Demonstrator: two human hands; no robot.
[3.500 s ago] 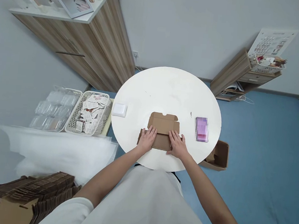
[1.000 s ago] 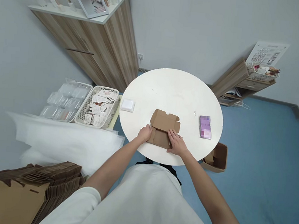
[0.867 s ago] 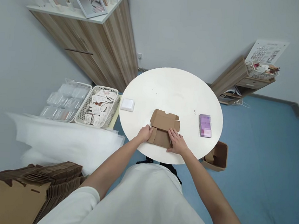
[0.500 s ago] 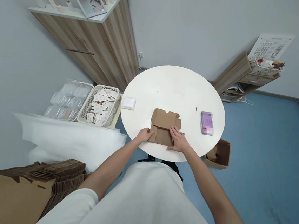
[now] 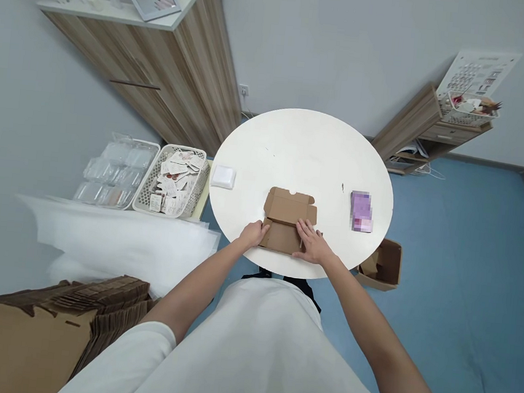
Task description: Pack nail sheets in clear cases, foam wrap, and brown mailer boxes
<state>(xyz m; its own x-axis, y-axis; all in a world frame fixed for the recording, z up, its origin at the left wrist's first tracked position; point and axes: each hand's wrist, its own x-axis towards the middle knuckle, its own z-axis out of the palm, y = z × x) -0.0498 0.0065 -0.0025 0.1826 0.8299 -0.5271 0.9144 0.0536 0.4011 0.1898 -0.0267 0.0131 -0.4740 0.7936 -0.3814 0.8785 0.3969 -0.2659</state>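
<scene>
brown folding cardboard box (image 5: 289,211): paper board, matt | white oval tabletop (image 5: 308,145): smooth, low sheen | striped brown cabinet (image 5: 201,61): wood-look grain, dull | white perforated basket (image 5: 141,202): looked like plastic | white sleeveless-looking sheets (image 5: 119,232): thin, translucent, soft sheen | blue floor (image 5: 444,270): smooth, faintly shiny, was scuffed

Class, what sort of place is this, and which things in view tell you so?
Probably a small packing room: a cardboard box lies open under the hands, more flattened cardboard is stacked nearby, and a basket holds printed cards.
</scene>
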